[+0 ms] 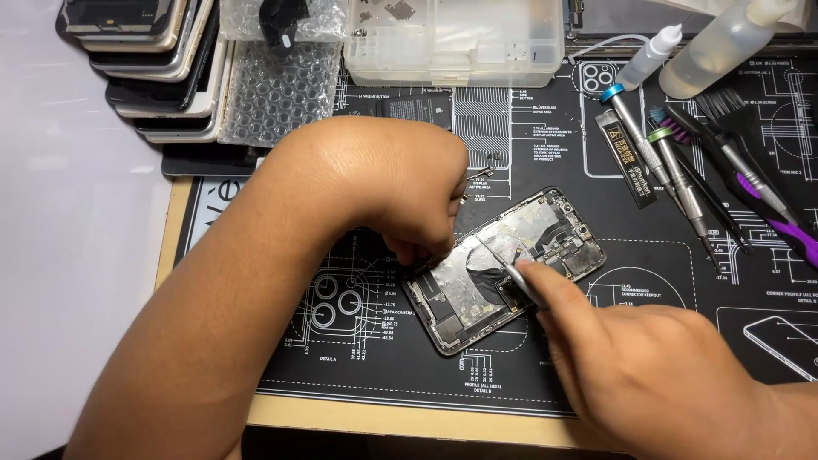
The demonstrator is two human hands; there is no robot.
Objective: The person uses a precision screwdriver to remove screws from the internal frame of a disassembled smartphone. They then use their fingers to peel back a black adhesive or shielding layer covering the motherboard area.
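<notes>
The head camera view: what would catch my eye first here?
At the centre, an opened grey smartphone with bare silvery innards lies tilted on a black work mat printed with white diagrams. The left hand steadies its upper edge while the right hand works a slim metal tool into it. At upper right lie metal screwdrivers with coloured caps; at upper left, a stack of phone screens.

1. I'm at a phone repair bench: a black repair mat (409, 375) printed with diagrams covers my surface.
2. Precision screwdrivers (660, 166) lie right, a parts box (456, 43) ahead.
3. Stacked phone screens (145, 60) top left.
</notes>
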